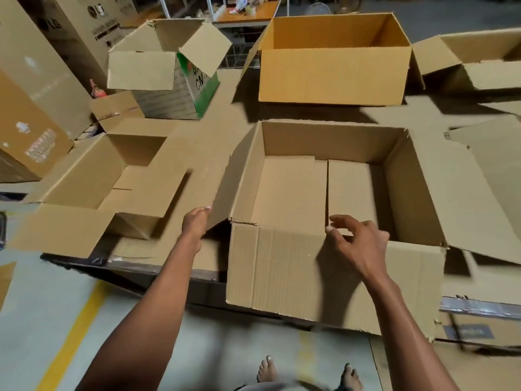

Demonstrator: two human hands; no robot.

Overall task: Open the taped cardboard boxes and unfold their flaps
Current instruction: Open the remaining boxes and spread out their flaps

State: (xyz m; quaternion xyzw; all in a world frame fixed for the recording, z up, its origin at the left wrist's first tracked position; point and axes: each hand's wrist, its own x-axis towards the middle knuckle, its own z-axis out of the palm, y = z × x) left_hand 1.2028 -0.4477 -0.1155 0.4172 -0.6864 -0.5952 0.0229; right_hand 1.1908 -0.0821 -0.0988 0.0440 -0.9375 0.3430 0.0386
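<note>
A large open brown cardboard box [394,193] stands in front of me on a low platform, empty, its flaps spread outward. My left hand [196,222] grips the near edge of its left flap, which is blurred. My right hand [356,238] hovers with loosely spread fingers over the box's near rim, just above the front flap [276,272] that hangs down toward me; I cannot tell if the fingertips touch the rim.
A smaller open box [84,190] sits to the left, a green-printed open box [174,91] behind it. A yellow-brown open box [332,77] stands at the back, another open box [479,66] far right. Tall printed cartons [36,80] lean at left. My bare feet [266,371] stand on the grey floor with a yellow line [73,334].
</note>
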